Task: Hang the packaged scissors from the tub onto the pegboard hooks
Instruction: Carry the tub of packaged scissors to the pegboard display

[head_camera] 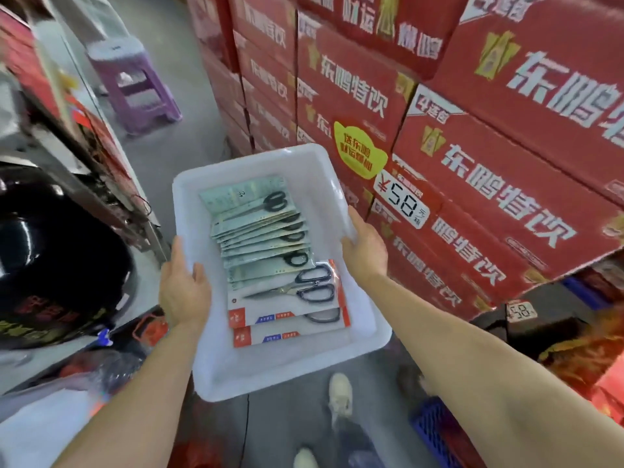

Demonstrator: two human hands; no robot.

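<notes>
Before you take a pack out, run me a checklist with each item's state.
1. White tub held on both sides: ok, left hand and right hand grip its long rims.
2. Packaged scissors inside the tub: ok, overlapping in a row.
3. A hand free to pick: not ok.
4. Pegboard hooks in view: not ok, none visible.
5. Surface to rest the tub on: cannot tell.

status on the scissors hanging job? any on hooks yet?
Done: nothing hung that shows here; no pegboard or hooks are in view. In hand: the left hand and right hand grip opposite rims of the white plastic tub, carrying it above the floor. Left: every packaged pair of scissors lies overlapped in the tub, so all the hanging remains.
</notes>
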